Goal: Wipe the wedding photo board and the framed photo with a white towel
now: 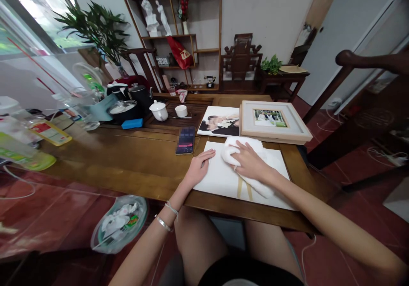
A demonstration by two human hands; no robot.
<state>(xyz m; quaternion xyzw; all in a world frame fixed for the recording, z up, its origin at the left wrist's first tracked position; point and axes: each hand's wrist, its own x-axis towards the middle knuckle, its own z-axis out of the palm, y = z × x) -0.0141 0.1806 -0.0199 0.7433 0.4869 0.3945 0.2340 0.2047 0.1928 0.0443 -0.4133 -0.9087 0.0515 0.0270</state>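
Observation:
A white rectangular board (pixel 220 173) lies flat on the wooden table before me, with two tan strips (pixel 239 187) on its lower part. My left hand (pixel 198 169) rests on the board's left edge, its fingers stretched out and holding nothing. On the board's upper middle, my right hand (pixel 247 160) grips a bunched white towel (pixel 255 143). Part of that towel trails down toward the near edge under my right wrist. Beyond the board are a photo print (pixel 220 126) and a light wooden picture frame (pixel 275 132) with a small photo in it.
A phone (pixel 185 140) lies left of the board. Further left stand a lidded white cup (pixel 159 110), a small white bowl (pixel 181 111), a blue sponge (pixel 132 124), a black kettle (pixel 139 96) and several bottles (pixel 51 130). A lined bin (pixel 119 224) is on the floor.

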